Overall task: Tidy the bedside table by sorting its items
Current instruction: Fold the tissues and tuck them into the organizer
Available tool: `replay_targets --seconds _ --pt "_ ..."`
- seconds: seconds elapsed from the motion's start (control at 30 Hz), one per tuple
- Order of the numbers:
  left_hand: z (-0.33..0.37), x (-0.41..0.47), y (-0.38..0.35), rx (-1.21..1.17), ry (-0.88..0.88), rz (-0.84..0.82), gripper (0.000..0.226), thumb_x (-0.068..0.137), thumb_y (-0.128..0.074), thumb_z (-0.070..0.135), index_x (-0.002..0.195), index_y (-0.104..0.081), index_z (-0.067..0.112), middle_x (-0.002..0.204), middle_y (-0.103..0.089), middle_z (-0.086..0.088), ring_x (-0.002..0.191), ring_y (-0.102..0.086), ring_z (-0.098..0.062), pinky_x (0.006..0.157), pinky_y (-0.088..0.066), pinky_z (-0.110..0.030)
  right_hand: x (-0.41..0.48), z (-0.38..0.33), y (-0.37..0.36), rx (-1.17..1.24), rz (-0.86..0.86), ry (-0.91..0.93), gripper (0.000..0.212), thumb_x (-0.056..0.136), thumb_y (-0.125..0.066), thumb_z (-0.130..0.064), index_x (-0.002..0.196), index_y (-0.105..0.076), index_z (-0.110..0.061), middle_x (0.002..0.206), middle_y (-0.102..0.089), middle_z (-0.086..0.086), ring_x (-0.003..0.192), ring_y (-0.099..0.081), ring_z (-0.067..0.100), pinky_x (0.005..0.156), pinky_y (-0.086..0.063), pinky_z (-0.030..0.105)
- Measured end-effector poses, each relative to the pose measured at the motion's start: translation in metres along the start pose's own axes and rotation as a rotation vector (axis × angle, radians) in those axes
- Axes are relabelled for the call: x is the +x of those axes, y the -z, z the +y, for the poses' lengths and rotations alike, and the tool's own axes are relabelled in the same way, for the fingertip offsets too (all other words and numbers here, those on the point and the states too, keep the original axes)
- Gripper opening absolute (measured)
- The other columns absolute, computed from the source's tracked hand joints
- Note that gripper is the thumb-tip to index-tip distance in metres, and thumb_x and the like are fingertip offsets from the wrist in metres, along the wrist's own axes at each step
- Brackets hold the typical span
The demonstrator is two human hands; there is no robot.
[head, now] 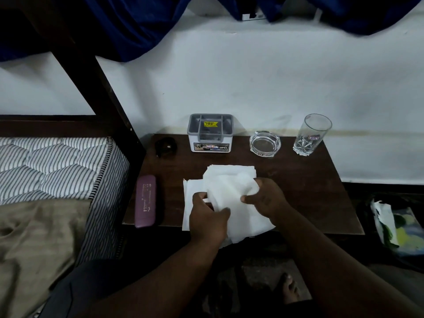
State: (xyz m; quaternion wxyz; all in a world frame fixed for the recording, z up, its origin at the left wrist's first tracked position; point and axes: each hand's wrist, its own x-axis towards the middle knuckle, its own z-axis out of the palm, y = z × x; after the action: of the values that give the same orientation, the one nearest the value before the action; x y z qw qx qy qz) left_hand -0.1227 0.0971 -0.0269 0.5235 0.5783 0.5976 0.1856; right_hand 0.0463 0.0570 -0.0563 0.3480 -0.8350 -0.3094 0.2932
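At frame centre, on the bedside table, I'm gathering loose tissues. Left hand is pinching the near edge of the top sheet; right hand is closing on its bunched right side. Risk: these sheets are thin, so pulling my hands apart is likely tearing one, and the lower sheets are overhanging the front edge, so dragging could be sending them to the floor. Rest of the stack is lying under and just above my hands; organizer box is sitting well above them, by the wall.
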Motion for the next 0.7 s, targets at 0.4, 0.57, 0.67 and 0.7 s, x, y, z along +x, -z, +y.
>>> replay_targets --seconds 0.4,0.57,0.67,0.7 --pt "0.021 -0.006 -0.006 -0.237 -0.227 -0.127 0.026 0.084 -0.073 0.012 0.109 -0.07 0.02 0.098 -0.076 0.007 0.087 -0.071 -0.011 0.076 -0.055 -0.024 0.004 -0.008 0.023 0.51 0.062 -0.116 0.079 0.065 -0.085 -0.003 0.136 -0.051 -0.011 0.132 -0.059 0.019 0.112 -0.061 0.029 0.09 -0.053 0.042" --pt "0.045 0.004 0.01 -0.599 -0.142 -0.321 0.029 0.09 -0.064 -0.008 0.111 -0.071 0.01 0.106 -0.08 -0.009 0.09 -0.076 -0.022 0.082 -0.062 -0.039 -0.021 -0.027 0.063 1.057 -0.373 -0.224 0.041 0.083 -0.063 -0.008 0.124 -0.067 -0.003 0.122 -0.07 0.022 0.098 -0.071 0.034 0.085 -0.06 0.047" --pt "0.046 0.016 0.015 -0.581 -0.065 -0.305 0.025 0.091 -0.063 -0.008 0.104 -0.071 0.012 0.099 -0.08 -0.008 0.083 -0.075 -0.022 0.081 -0.061 -0.042 -0.024 -0.027 0.059 1.033 -0.401 -0.234 0.039 0.087 -0.061 -0.004 0.126 -0.066 -0.003 0.122 -0.071 0.022 0.105 -0.07 0.036 0.083 -0.061 0.049" --pt "0.043 0.021 0.016 -0.514 -0.045 -0.273 0.024 0.09 -0.064 -0.006 0.101 -0.071 0.014 0.099 -0.079 -0.009 0.084 -0.075 -0.023 0.082 -0.061 -0.044 -0.022 -0.025 0.054 1.013 -0.363 -0.205 0.041 0.086 -0.063 0.001 0.127 -0.064 0.0 0.124 -0.069 0.024 0.108 -0.068 0.039 0.086 -0.06 0.05"
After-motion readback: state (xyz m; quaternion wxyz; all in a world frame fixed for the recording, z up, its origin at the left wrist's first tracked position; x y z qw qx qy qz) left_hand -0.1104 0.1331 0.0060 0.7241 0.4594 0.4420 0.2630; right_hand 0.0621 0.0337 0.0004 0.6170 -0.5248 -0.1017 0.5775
